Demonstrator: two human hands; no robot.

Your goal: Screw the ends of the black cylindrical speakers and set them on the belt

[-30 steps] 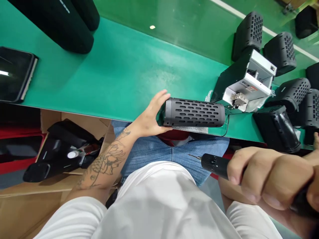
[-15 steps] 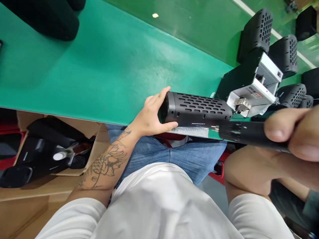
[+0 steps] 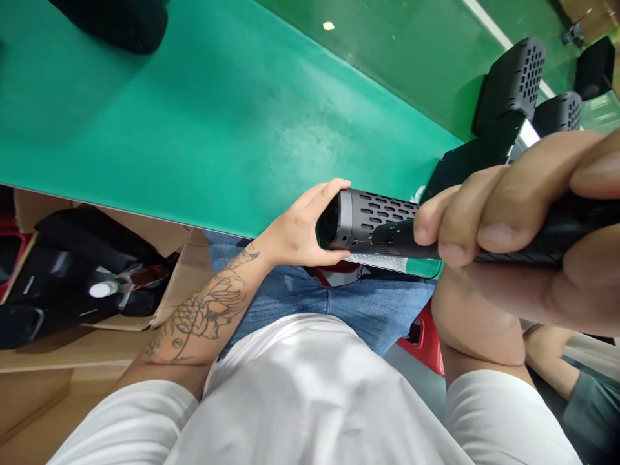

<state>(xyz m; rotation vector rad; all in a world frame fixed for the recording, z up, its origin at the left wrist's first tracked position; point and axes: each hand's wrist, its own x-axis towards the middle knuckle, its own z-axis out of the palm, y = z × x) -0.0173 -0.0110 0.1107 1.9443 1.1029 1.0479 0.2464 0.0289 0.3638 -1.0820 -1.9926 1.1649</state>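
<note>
Black-grey and slotted: bracing the housing (image 3: pixel 382 208) at the near edge of the surface (image 3: pixel 217 129), spreading the left-hand grip (image 3: pixel 303 226) fairly wide, clasping the left end between thumb and fingers. Wrapping the right-hand grip (image 3: pixel 506 216) tightly around a black screwdriver (image 3: pixel 400 239), aiming leftward along the housing's near side. Probably working at a fastening near that end; not being able to tell whether the tip is touching. Calling next, seemingly, for straight alignment and firm bracing against twist.

Passing to the surface: showing bubbly wrap (image 3: pixel 380 261) just beside the housing, a partly hidden dark box (image 3: pixel 469 158) beyond the right-hand grip, and a black rounded object (image 3: pixel 116 22) at upper left. Looking farther out: seeing a darker green floor (image 3: pixel 397 51), a cardboard box (image 3: pixel 172 290) carrying a white-capped bottle (image 3: pixel 145 276), and another person's arm (image 3: pixel 547 358) at lower right.
</note>
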